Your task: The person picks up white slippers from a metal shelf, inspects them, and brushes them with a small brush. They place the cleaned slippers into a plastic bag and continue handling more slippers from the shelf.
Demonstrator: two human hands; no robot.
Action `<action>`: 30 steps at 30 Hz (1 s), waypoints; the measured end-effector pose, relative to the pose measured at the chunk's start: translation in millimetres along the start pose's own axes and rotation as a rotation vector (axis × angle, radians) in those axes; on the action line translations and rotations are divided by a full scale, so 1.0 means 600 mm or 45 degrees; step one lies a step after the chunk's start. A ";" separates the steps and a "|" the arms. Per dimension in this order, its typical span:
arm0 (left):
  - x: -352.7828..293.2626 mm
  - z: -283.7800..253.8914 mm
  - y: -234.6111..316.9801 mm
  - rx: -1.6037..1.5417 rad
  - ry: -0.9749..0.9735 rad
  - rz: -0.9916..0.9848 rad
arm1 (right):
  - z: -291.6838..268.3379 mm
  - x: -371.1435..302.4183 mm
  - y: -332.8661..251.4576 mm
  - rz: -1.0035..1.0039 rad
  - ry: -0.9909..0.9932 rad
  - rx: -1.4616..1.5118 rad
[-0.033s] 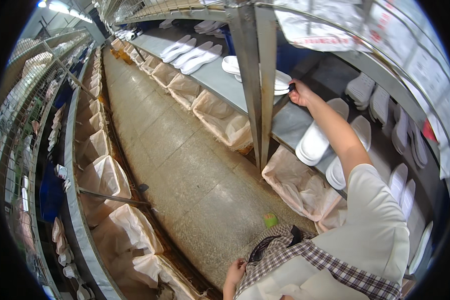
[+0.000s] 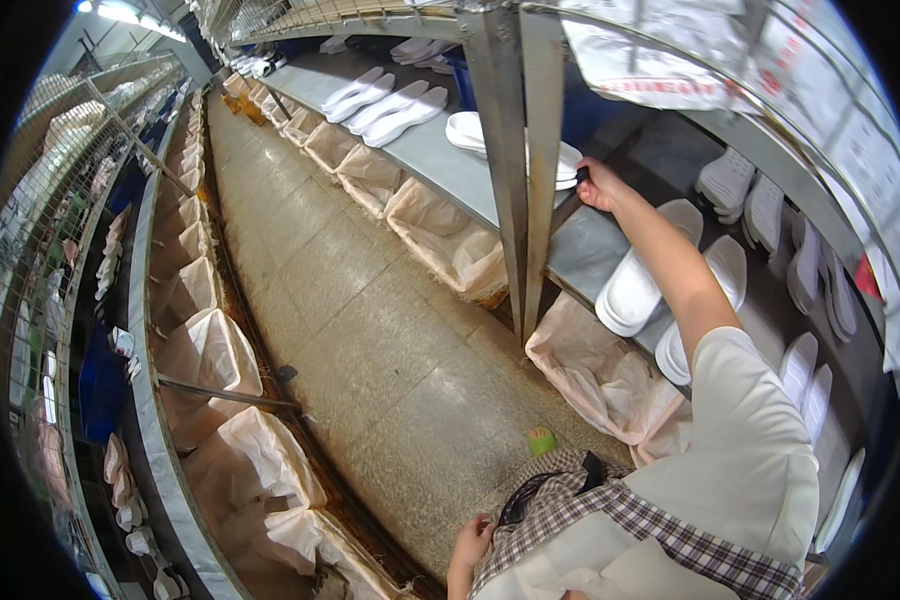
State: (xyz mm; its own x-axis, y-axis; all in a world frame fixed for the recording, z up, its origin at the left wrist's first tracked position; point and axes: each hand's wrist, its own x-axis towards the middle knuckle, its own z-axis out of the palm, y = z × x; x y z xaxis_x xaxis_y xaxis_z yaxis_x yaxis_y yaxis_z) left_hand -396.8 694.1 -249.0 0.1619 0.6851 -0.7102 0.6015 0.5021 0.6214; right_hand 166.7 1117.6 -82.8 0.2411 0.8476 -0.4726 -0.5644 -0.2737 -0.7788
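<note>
My right hand [image 2: 600, 185] reaches up and forward to the grey shelf [image 2: 440, 160]. Its fingers are closed on the edge of a white shoe sole [image 2: 568, 163] that lies flat there, partly hidden behind an upright metal post [image 2: 522, 180]. More white soles [image 2: 630, 290] lie on the shelf just below my forearm. My left hand [image 2: 470, 545] hangs low at my side against my checked apron [image 2: 610, 520], with fingers loose and nothing in it.
Cloth-lined bins [image 2: 450, 240] stand in a row under the right shelf, and another row of bins [image 2: 205, 350] runs along the left. A tiled aisle [image 2: 370, 340] lies between them, with a small green object [image 2: 541, 438] on it. Wire racks [image 2: 50, 220] rise at far left.
</note>
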 end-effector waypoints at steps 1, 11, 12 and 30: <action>0.011 0.002 0.011 -0.036 0.019 0.013 | 0.002 0.037 0.008 -0.026 0.072 -0.029; 0.001 -0.031 -0.001 0.182 0.009 -0.089 | 0.057 0.104 0.042 -0.309 0.318 -0.291; -0.004 -0.034 -0.009 0.199 0.029 -0.057 | 0.058 0.068 0.037 -0.307 0.389 -0.364; -0.011 0.069 0.036 0.837 -0.620 0.923 | -0.167 -0.969 0.447 -0.128 -0.011 -1.204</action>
State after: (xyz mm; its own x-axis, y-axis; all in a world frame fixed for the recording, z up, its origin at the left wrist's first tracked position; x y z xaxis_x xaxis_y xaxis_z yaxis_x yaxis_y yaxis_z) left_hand -352.4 678.4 -244.9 0.8512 0.3493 -0.3916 0.5154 -0.4157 0.7494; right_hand -45.7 505.5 -58.3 0.2461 0.8894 -0.3852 0.3322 -0.4507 -0.8285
